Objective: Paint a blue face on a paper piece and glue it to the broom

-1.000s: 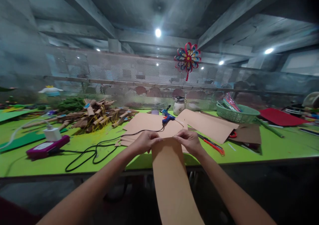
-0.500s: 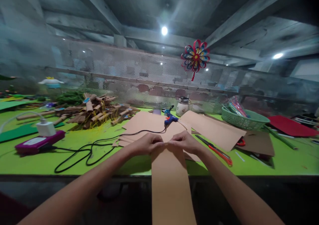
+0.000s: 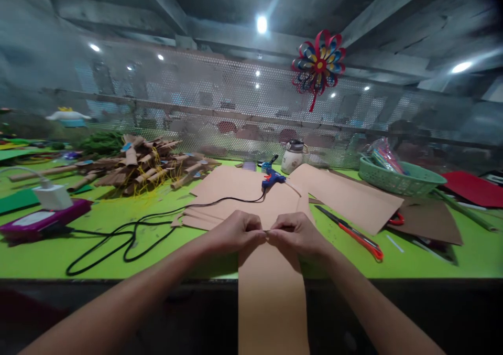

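Observation:
A long strip of brown kraft paper (image 3: 272,297) hangs down over the table's front edge. My left hand (image 3: 241,232) pinches its top edge, and my right hand (image 3: 301,233) pinches the same edge just beside it, thumbs almost touching. The fingers hide most of that edge, which looks narrowly folded or rolled. Beyond my hands lies a stack of brown paper sheets (image 3: 231,187). On that stack rests a blue glue gun (image 3: 273,179) with a black cord. A utility knife with an orange handle (image 3: 356,234) lies to the right of my right hand.
A purple power strip (image 3: 47,219) with a white plug sits on the left of the green table (image 3: 157,263). Rolled brown paper tubes (image 3: 149,166) are piled behind it. At the right are a green basket (image 3: 404,179), red scissors handles (image 3: 396,218) and more brown sheets.
Both hands have come closer together along the strip's top edge, still pinching it. The view has tilted down and the table appears nearer. The glue gun stays on the sheets.

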A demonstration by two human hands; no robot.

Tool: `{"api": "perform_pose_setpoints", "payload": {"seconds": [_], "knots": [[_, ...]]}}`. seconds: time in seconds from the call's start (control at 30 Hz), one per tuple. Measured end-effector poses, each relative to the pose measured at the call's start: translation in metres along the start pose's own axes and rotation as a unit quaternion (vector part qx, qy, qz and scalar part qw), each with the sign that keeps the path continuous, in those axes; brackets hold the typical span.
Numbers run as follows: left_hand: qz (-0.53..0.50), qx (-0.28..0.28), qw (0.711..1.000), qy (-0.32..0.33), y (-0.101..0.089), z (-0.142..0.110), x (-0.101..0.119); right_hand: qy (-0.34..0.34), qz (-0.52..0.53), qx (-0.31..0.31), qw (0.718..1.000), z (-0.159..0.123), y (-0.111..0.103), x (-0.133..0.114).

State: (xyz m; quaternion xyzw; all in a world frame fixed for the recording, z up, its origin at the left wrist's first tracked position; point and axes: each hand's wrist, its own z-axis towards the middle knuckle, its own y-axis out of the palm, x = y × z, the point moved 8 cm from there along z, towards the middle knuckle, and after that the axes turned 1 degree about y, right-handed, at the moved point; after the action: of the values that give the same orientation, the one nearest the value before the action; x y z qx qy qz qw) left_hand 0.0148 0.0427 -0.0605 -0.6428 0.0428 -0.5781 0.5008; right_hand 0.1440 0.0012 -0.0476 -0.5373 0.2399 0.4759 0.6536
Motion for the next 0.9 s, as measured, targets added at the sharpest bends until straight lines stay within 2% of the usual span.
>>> {"api": "perform_pose_setpoints", "payload": {"seconds": [0.27, 0.43, 0.57, 0.9], "knots": [[0.062, 0.015, 0.996, 0.056, -0.006, -0.007, 0.012, 0.003, 0.006, 0.013, 1.000, -0.002, -0.004, 0.001], [0.090, 0.025, 0.993, 0.074, -0.009, -0.009, 0.008, 0.023, 0.010, -0.016, 1.000, -0.002, -0.010, 0.005], [0.101, 0.021, 0.991, 0.088, -0.008, -0.008, 0.007, 0.018, 0.003, -0.012, 1.000, -0.001, -0.010, 0.005], [0.081, 0.004, 0.995, 0.065, -0.007, -0.002, 0.003, 0.004, 0.009, 0.024, 1.000, 0.000, -0.011, 0.006]]}}
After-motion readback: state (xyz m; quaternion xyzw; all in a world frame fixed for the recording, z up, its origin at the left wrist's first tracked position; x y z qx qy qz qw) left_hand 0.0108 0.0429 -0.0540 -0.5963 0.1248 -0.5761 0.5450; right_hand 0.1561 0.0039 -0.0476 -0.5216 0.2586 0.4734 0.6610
